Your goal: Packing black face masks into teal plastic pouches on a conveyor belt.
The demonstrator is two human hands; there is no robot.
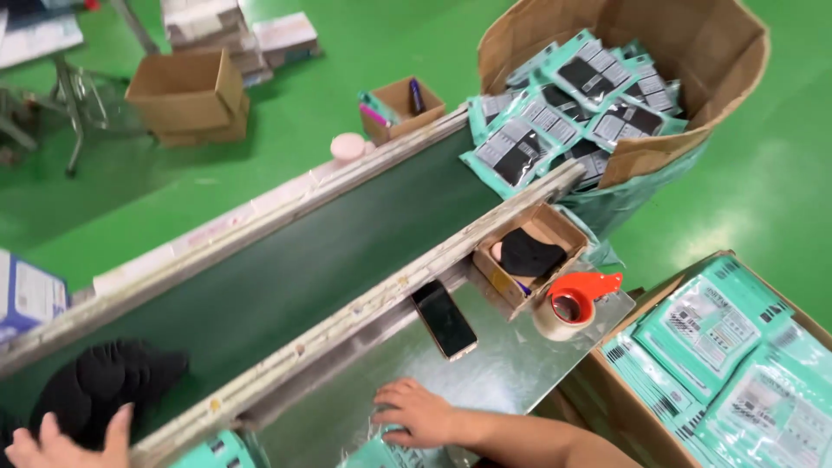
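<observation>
black round fabric pieces in a pile (108,381) lie on the dark green conveyor belt (329,251), the left hand (61,442) resting open at their edge, thumb raised. the right hand (420,412) presses flat, fingers spread, on a teal plastic packet (381,451) on the shiny metal worktable (494,364), near a black smartphone (444,319).

A dark conveyor belt (329,251) carries black masks (108,381); the steel table (485,373) holds a phone (444,319) and tape dispenser (572,303).
</observation>
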